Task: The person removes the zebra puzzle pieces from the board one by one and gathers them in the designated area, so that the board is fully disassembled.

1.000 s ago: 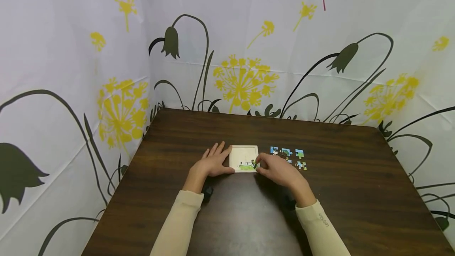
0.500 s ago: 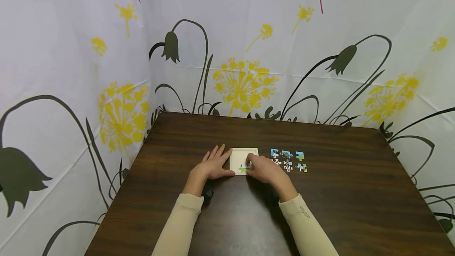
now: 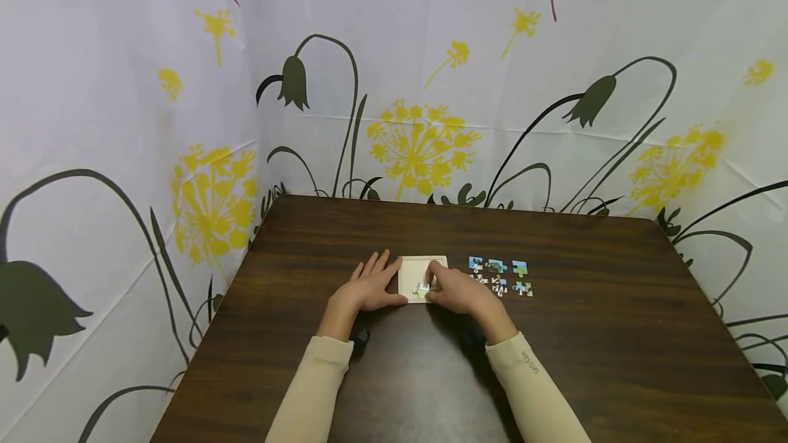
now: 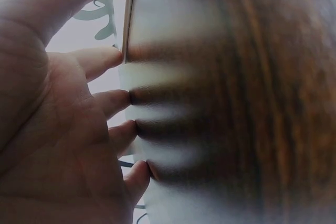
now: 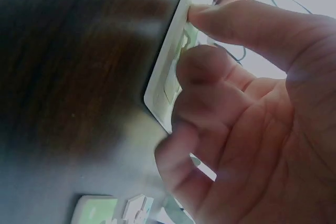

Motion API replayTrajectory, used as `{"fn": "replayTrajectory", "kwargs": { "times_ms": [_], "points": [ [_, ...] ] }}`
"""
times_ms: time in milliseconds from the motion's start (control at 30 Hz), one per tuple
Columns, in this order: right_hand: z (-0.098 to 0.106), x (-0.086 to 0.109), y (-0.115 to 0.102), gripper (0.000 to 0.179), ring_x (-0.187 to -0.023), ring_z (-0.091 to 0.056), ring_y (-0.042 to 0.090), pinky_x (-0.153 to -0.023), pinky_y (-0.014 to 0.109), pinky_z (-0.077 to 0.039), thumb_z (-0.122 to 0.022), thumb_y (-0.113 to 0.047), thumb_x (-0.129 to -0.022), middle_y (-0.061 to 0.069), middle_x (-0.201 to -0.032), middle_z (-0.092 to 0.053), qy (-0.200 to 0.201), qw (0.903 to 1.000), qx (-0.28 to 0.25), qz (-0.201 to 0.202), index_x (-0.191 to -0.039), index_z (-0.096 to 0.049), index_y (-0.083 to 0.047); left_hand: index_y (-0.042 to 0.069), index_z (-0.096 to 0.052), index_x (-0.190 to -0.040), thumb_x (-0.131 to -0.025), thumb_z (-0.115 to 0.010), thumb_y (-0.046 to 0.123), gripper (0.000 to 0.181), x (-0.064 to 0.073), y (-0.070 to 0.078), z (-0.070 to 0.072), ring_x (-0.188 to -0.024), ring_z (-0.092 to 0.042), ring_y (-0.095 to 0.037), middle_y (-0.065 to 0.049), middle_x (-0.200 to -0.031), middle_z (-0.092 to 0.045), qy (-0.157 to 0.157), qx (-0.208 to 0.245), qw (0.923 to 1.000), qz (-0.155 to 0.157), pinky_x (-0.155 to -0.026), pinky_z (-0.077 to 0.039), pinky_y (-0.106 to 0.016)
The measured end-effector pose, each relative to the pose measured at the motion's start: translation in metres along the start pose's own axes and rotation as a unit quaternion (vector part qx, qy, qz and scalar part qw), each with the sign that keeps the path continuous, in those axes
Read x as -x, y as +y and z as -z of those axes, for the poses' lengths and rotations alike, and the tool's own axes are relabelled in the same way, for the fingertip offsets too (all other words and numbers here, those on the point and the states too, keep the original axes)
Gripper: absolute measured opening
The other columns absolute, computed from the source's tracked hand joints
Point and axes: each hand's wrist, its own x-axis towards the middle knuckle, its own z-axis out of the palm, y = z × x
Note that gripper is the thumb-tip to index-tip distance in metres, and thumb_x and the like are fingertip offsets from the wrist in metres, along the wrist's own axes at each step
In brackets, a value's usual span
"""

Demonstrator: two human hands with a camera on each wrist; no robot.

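Note:
A small pale puzzle tray (image 3: 414,266) lies on the dark wooden table, with joined green and white puzzle pieces (image 3: 422,290) along its near edge. My left hand (image 3: 366,289) rests at the tray's left side, fingers spread and thumb at the near left corner. In the left wrist view its fingertips (image 4: 138,174) touch the table. Over the tray's right half is my right hand (image 3: 458,290), its fingers curled and its thumb low at the near rim, holding a puzzle piece against the tray. The hand largely covers that piece.
Several loose jigsaw pieces (image 3: 497,266) lie to the right of the tray, some partly behind my right hand. The table (image 3: 585,333) ends at a flower-printed cloth (image 3: 394,33) at the back and left.
My right hand has moved left from the tray's right edge onto the pieces inside it, then stayed nearly still. My left hand has kept its place.

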Motion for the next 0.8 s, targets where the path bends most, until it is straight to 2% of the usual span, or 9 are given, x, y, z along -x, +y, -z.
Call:
{"fn": "replayTrajectory", "kwargs": {
  "times_ms": [167, 300, 433, 567, 800],
  "points": [
    [-0.001, 0.002, -0.004, 0.006, -0.064, -0.056, 0.014, -0.061, 0.035, -0.047, -0.067, -0.022, -0.105, -0.004, -0.078, -0.062, 0.039, 0.9977, 0.055, -0.004, -0.109, -0.063, -0.020, 0.030, -0.014, -0.175, -0.098, -0.073, 0.059, 0.102, 0.000, 0.000, -0.001, -0.170, 0.006, -0.035, -0.007, -0.184, 0.002, 0.002, 0.002, 1.0000, 0.001, -0.136, 0.003, -0.061],
    [0.003, 0.006, -0.008, 0.006, -0.063, -0.054, 0.013, -0.060, 0.034, -0.045, -0.067, -0.024, -0.105, -0.006, -0.074, -0.060, 0.058, 0.9965, 0.060, -0.003, -0.100, -0.065, -0.022, 0.030, -0.014, -0.175, -0.098, -0.073, 0.059, 0.101, 0.001, 0.000, -0.001, -0.170, 0.006, -0.034, -0.007, -0.184, 0.002, 0.004, 0.003, 1.0000, 0.001, -0.136, 0.003, -0.061],
    [0.007, 0.012, -0.008, 0.006, -0.060, -0.051, 0.013, -0.058, 0.032, -0.041, -0.068, -0.022, -0.101, -0.007, -0.070, -0.057, 0.064, 0.9969, 0.046, 0.000, -0.097, -0.065, -0.022, 0.030, -0.013, -0.175, -0.098, -0.072, 0.060, 0.101, 0.002, 0.002, 0.000, -0.170, 0.007, -0.034, -0.006, -0.184, 0.004, -0.001, -0.002, 1.0000, 0.002, -0.136, 0.004, -0.061],
    [0.013, 0.021, -0.003, 0.006, -0.059, -0.049, 0.013, -0.057, 0.031, -0.038, -0.068, -0.023, -0.102, -0.004, -0.071, -0.056, 0.067, 0.9975, 0.019, -0.004, -0.098, -0.065, -0.022, 0.029, -0.013, -0.175, -0.099, -0.072, 0.058, 0.101, 0.003, 0.004, 0.000, -0.170, 0.007, -0.035, -0.007, -0.184, 0.003, 0.002, 0.001, 1.0000, -0.001, -0.136, 0.004, -0.061],
    [0.035, 0.048, 0.019, 0.004, -0.065, -0.051, 0.012, -0.063, 0.032, -0.042, -0.064, -0.020, -0.106, -0.004, -0.077, -0.057, 0.055, 0.9981, -0.029, -0.002, -0.102, -0.065, -0.017, 0.027, -0.012, -0.176, -0.100, -0.072, 0.055, 0.101, 0.006, 0.008, 0.004, -0.170, 0.010, -0.036, -0.008, -0.183, 0.005, -0.006, 0.007, 1.0000, -0.003, -0.135, 0.005, -0.061]
  ]
}}
